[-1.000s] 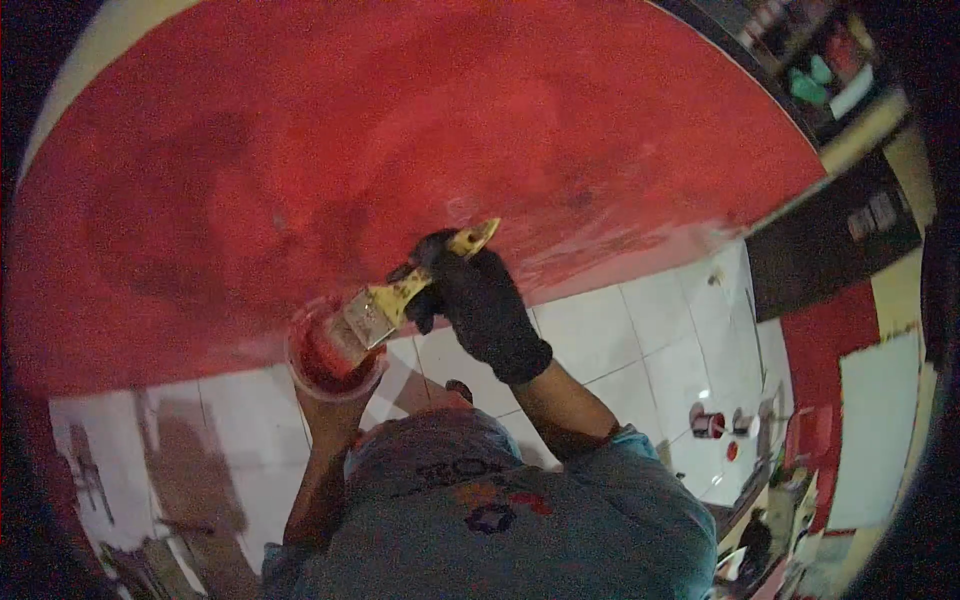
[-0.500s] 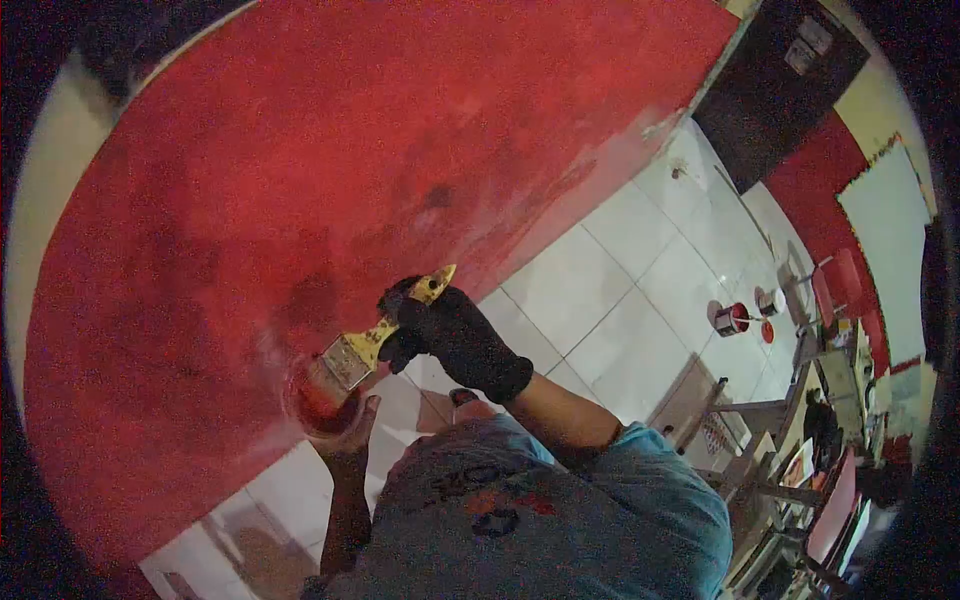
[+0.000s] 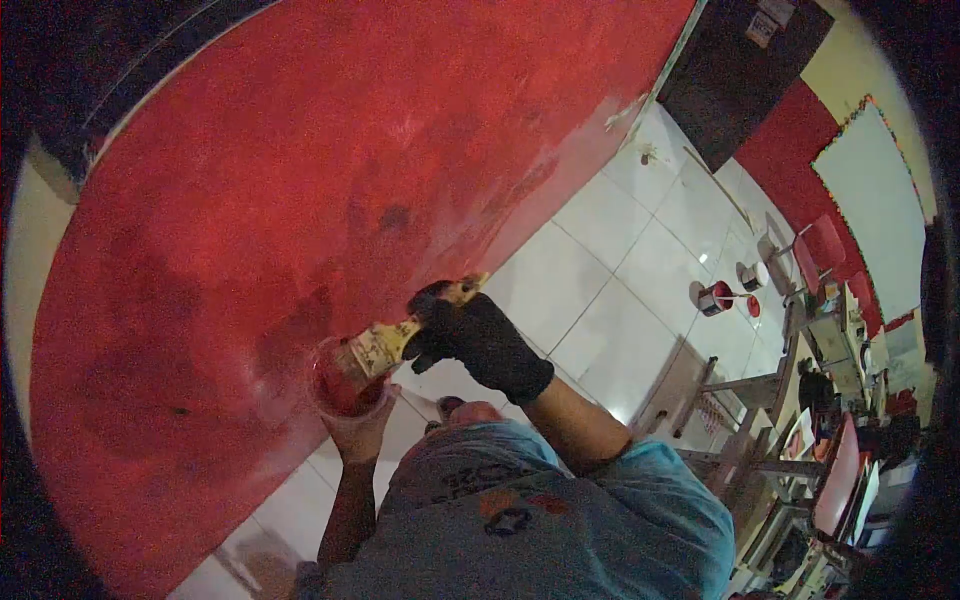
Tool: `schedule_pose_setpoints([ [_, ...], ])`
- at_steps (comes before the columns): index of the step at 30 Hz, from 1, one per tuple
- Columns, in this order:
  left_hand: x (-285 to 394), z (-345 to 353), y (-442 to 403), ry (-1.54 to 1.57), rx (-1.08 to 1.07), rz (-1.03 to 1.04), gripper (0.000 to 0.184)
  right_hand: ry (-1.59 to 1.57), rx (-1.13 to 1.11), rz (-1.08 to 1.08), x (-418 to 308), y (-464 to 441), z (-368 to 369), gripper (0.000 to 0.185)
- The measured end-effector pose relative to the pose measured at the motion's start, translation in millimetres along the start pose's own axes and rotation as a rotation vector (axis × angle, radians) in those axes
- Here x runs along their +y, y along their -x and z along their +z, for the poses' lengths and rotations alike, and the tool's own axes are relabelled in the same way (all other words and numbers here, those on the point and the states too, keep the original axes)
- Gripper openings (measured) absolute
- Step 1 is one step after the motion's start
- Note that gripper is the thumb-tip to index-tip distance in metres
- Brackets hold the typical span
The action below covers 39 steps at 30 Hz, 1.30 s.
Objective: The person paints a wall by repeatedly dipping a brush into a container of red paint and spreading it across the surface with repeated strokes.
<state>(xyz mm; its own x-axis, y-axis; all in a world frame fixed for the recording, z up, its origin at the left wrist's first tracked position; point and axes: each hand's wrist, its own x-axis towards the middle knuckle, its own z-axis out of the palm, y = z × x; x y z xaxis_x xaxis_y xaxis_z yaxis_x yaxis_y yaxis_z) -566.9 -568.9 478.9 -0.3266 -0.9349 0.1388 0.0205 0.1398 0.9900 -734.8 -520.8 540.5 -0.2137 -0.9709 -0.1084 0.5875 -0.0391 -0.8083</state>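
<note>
My right hand point(image 3: 482, 345), in a black glove, grips the handle of a flat paintbrush point(image 3: 380, 350) with a worn yellowish handle. Its bristles point down into a see-through tub point(image 3: 322, 380) of red paint, and the tub's rim partly hides them. My bare left hand point(image 3: 360, 430) holds that tub from below and the side; most of its fingers are behind the tub. Close beside both hands rises a red wall point(image 3: 250, 200) with darker, patchy areas and paler marks low down.
On the white tiled floor point(image 3: 590, 290) stand a red-stained paint can point(image 3: 714, 298) and a white can point(image 3: 752, 275). A red chair point(image 3: 822, 245) and cluttered wooden furniture point(image 3: 745, 390) line the right. A dark door point(image 3: 735, 80) is at the far end.
The brush has sunk further into the tub, its bristles now mostly inside. Both hands sit slightly further right in view, and the camera view has shifted, moving the room leftward.
</note>
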Motion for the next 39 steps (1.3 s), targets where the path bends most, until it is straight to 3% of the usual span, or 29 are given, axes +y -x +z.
schedule_pose_setpoints([
  [3, 3.5, 2.4, -8.3, -0.004, -0.054, 0.072, 0.084, 0.283, 0.013, -0.159, 0.5, 7.6, -5.5, 0.024],
  [4, 4.5, 2.7, -10.3, -0.019, -0.052, 0.093, 0.082, 0.077, 0.072, -0.015, -10.5, 5.5, -6.7, 0.024],
  [7, 5.5, 7.0, -18.7, -0.045, -0.081, 0.154, 0.078, 1.083, 0.102, -0.243, -23.9, 14.0, -0.3, 0.027],
  [10, 3.6, 17.2, -32.7, -0.048, -0.117, 0.167, 0.078, 1.184, 0.151, -0.372, -12.6, 4.6, -21.1, 0.028],
  [14, 13.4, 41.9, -44.3, 0.062, -0.082, 0.03, 0.082, 1.063, 0.139, -0.418, -7.1, -12.8, -56.3, 0.028],
  [17, -5.1, 65.8, -60.7, 0.177, 0.006, -0.053, 0.086, 1.056, 0.084, -0.302, -22.8, -34.0, -80.8, 0.031],
  [19, -8.2, 81.7, -74.4, -0.299, 0.096, 0.34, 0.087, 1.146, 0.146, -0.336, -38.3, -48.4, -97.8, 0.032],
  [20, -13.2, 88.3, -78.1, -0.313, 0.115, 0.327, 0.087, 1.186, 0.176, -0.345, -43.8, -52.0, -105.1, 0.033],
  [22, -28.8, 100.6, -91.0, -0.233, 0.153, 0.15, 0.086, 1.263, 0.247, -0.368, -57.7, -63.2, -113.5, 0.034],
  [23, -35.1, 104.8, -96.6, -0.244, 0.169, 0.141, 0.086, 1.561, 0.264, -0.488, -75.3, -66.9, -112.7, 0.027],
  [24, -37.5, 108.3, -101.1, -0.139, 0.111, 0.0, 0.086, 1.388, 0.352, -0.54, -80.9, -69.0, -109.6, 0.019],
  [25, -38.8, 112.0, -104.2, -0.029, 0.054, -0.141, 0.085, 1.505, 0.316, -0.653, -88.4, -76.1, -118.4, 0.016],
  [26, -37.8, 116.1, -104.5, -0.034, 0.072, -0.148, 0.085, 1.618, 0.277, -0.771, -96.4, -85.5, -128.0, 0.014],
  [29, -25.6, 129.0, -105.3, -0.027, 0.219, 0.017, 0.083, 1.516, 0.176, -0.944, -103.8, -112.7, -143.0, 0.014],
  [30, -29.6, 128.0, -102.8, -0.243, 0.273, 0.098, 0.084, 1.504, 0.157, -0.939, -104.1, -119.4, -141.4, 0.014],
  [31, -34.3, 126.4, -99.9, -0.46, 0.32, 0.176, 0.084, 1.268, 0.128, -0.828, -105.2, -125.3, -136.2, 0.014],
  [32, -48.7, 122.1, -96.0, -0.469, 0.331, 0.169, 0.084, 1.036, 0.102, -0.715, -106.1, -131.7, -132.0, 0.015],
  [33, -69.8, 115.2, -91.5, -0.415, 0.316, 0.067, 0.085, 0.887, 0.056, -0.744, -107.1, -139.9, -129.8, 0.016],
  [34, -74.8, 112.0, -91.6, -0.356, 0.301, -0.032, 0.086, 0.884, 0.045, -0.741, -110.5, -140.9, -129.8, 0.016],
  [36, -70.6, 106.7, -88.2, -0.223, 0.324, -0.123, 0.088, 1.114, 0.069, -0.993, -124.3, -134.5, -124.5, 0.021],
  [37, -63.8, 106.2, -86.3, -0.086, 0.336, -0.21, 0.089, 1.266, 0.045, -0.88, -137.5, -123.9, -113.9, 0.03],
  [39, -50.2, 105.8, -81.8, -0.116, 0.385, -0.215, 0.09, 1.155, -0.071, -0.863, -116.1, -134.6, -127.2, 0.034],
])
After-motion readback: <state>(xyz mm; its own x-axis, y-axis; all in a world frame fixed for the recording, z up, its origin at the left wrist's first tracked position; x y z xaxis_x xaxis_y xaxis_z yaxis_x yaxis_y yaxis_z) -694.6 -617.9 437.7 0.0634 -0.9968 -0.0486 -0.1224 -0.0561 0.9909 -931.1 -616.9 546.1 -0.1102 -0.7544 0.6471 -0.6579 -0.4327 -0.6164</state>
